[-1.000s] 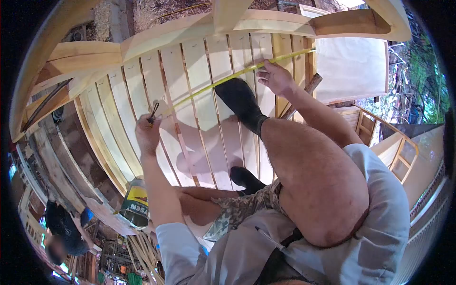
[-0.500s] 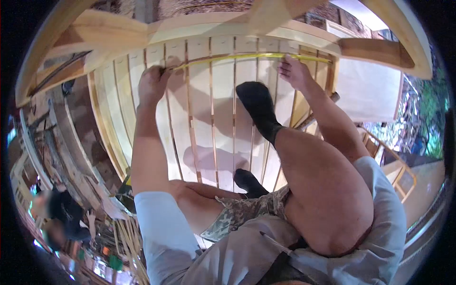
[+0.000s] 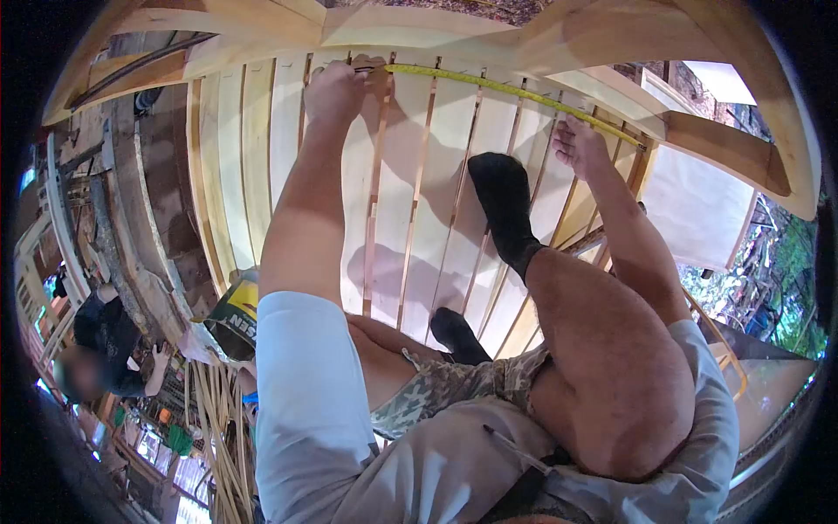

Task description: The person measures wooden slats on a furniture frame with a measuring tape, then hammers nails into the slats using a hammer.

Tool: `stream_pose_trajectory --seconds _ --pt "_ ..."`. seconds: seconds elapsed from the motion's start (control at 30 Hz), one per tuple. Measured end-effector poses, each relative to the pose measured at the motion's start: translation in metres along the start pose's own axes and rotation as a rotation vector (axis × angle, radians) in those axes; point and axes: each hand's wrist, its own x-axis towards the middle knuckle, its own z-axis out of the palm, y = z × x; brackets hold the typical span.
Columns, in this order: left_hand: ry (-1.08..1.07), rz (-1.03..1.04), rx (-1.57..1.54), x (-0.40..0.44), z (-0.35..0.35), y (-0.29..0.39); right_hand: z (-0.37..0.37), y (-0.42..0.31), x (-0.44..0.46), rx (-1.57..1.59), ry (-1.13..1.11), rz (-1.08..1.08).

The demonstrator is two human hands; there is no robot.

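Observation:
A yellow tape measure (image 3: 476, 79) stretches across the far part of a pale slatted wooden surface (image 3: 384, 188). My left hand (image 3: 336, 92) is closed at the tape's left end; a small dark part shows by the fingertips, and the rest of what it grips is hidden. Just below the tape, towards its right end, my right hand (image 3: 578, 148) has its fingers loosely curled and apart, close to the tape's edge. Beyond that hand, the tape runs on to the wooden frame's right side. My black-socked foot (image 3: 499, 196) stands on the slats between my arms.
A curved wooden rail (image 3: 419, 33) borders the far side of the slats. A dark printed bag (image 3: 234, 319) lies left of my knee, above a bundle of thin wooden strips (image 3: 218, 419). Another person (image 3: 105, 341) is at the far left. A pale panel (image 3: 698, 205) stands right.
The view has shifted, so the slats sit further right. Both hands have moved up and right in view. The tape now slopes down to the right, and my right hand's fingers are below it.

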Motion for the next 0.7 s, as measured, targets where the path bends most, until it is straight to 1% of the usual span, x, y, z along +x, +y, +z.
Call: stream_pose_trajectory --seconds 0.1,0.17,0.27,0.3,0.37,0.43,0.5,0.57,0.67,0.7 --pt "-0.001 -0.021 -0.034 -0.001 0.001 0.004 -0.002 -0.002 0.003 -0.017 -0.006 0.02" --pt "-0.023 -0.135 -0.068 -0.001 0.007 0.004 -0.001 -0.003 0.005 -0.016 0.016 0.037" --pt "0.029 -0.151 -0.063 -0.009 0.006 0.008 0.002 -0.003 0.004 -0.023 0.037 0.049" --pt "0.029 -0.151 -0.061 -0.012 0.005 0.009 0.002 -0.004 0.004 -0.035 0.038 0.041" --pt "-0.007 -0.212 -0.149 -0.016 0.004 0.01 0.001 -0.005 0.003 -0.046 0.032 0.038" --pt "0.01 -0.205 -0.148 -0.017 0.003 0.011 0.004 -0.007 0.0 -0.059 0.025 0.036" --pt "0.026 -0.199 -0.149 -0.017 0.004 0.012 0.007 -0.007 -0.001 -0.072 0.081 0.041" --pt "0.012 -0.275 -0.161 -0.014 0.006 0.015 0.008 -0.006 0.0 -0.075 0.086 0.034" --pt "-0.018 -0.302 -0.225 -0.01 0.012 0.015 0.009 -0.008 -0.002 -0.084 0.088 0.027" --pt "-0.018 -0.308 -0.226 -0.01 0.004 0.022 0.01 -0.009 -0.003 -0.086 0.089 0.025"
